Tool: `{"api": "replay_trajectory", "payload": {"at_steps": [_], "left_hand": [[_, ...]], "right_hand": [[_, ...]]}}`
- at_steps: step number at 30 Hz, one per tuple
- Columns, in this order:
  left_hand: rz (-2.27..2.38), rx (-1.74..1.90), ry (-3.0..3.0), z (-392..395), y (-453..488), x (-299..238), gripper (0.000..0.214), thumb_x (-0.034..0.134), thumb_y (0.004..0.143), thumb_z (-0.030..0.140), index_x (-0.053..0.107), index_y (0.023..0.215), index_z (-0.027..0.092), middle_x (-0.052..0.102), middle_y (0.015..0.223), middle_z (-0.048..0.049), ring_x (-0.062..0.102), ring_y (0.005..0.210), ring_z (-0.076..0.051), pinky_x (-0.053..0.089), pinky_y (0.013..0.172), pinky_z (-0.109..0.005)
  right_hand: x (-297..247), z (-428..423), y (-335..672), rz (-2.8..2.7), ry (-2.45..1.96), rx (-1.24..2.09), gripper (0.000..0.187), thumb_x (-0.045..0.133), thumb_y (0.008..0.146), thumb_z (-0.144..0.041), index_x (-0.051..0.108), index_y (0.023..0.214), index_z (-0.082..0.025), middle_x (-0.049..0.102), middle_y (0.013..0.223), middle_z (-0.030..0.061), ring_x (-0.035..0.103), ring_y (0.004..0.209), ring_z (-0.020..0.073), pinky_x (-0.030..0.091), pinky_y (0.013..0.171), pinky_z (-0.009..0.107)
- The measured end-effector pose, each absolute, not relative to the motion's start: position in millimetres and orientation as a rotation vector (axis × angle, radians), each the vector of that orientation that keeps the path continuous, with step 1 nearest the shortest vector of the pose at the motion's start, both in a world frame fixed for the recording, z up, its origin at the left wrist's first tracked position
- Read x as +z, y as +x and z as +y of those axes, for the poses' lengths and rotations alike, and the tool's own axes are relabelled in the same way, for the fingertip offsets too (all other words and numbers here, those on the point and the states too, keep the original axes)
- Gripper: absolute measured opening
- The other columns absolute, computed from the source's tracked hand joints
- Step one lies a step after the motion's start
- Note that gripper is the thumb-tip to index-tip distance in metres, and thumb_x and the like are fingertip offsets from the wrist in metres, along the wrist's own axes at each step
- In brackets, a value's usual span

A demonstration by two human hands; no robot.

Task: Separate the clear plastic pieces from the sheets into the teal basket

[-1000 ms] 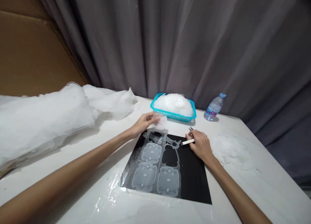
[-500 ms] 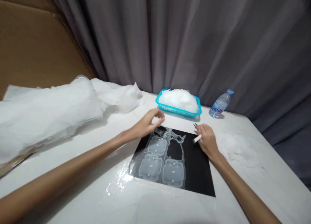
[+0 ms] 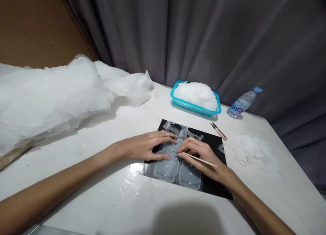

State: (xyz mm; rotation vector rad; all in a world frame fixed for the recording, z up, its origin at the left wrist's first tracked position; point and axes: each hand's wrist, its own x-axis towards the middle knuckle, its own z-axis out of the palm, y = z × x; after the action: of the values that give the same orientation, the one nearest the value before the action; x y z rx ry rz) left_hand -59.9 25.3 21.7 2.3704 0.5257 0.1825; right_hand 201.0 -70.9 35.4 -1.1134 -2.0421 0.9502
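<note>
Right grip (image 3: 195, 151) is pinching a stick (image 3: 200, 159), apparently working the film (image 3: 166, 170) beneath; left grip (image 3: 156, 145) is resting splayed, grasping nothing; next is seemingly needing steady film.

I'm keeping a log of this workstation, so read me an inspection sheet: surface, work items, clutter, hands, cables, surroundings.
Surface: white table, shiny in places.
Work items: black sheet under translucent patterned film; slim white tool in use.
Clutter: teal basket of white fluff, labelled bottle, pink-handled snips, white bundles at left, loose white material at right.
Hands: left hand spread over the film; right hand holding the tool.
Cables: nothing seen.
Surroundings: grey curtain behind, brown cardboard at far left.
</note>
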Motion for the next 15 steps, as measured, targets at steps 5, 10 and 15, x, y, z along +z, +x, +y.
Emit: {"api": "replay_trajectory", "payload": {"at_steps": [5,10,15], "left_hand": [[0.503,0.234,2.268,23.9,-61.6,18.1,0.066,0.073,0.093,0.052,0.053,0.153,0.036,0.048,0.164,-0.0038,0.046,0.150,-0.033,0.032,0.124,-0.043],[0.552,0.296,2.253,15.7,-56.3,18.0,0.076,0.079,0.087,0.057,0.053,0.154,0.033,0.048,0.163,-0.0067,0.047,0.148,-0.036,0.034,0.123,-0.045],[0.548,0.277,2.383,10.5,-55.4,19.1,0.074,0.071,0.093,0.061,0.050,0.156,0.029,0.046,0.164,-0.0079,0.046,0.149,-0.034,0.036,0.122,-0.042]], "right_hand": [[23.1,-73.2,199.1,-2.018,-1.130,1.009,0.012,0.061,0.104,-0.032,0.068,0.104,-0.023,0.068,0.103,0.0041,0.068,0.094,0.0177,0.057,0.083,0.030],[21.8,-77.7,192.3,-2.062,-1.173,0.937,0.011,0.059,0.104,-0.027,0.069,0.099,-0.022,0.070,0.099,0.0037,0.068,0.090,0.0187,0.054,0.085,0.032],[23.5,-81.4,186.8,-2.072,-1.242,0.901,0.011,0.061,0.103,-0.026,0.068,0.097,-0.022,0.070,0.095,0.0028,0.067,0.088,0.0188,0.052,0.084,0.032]]}}
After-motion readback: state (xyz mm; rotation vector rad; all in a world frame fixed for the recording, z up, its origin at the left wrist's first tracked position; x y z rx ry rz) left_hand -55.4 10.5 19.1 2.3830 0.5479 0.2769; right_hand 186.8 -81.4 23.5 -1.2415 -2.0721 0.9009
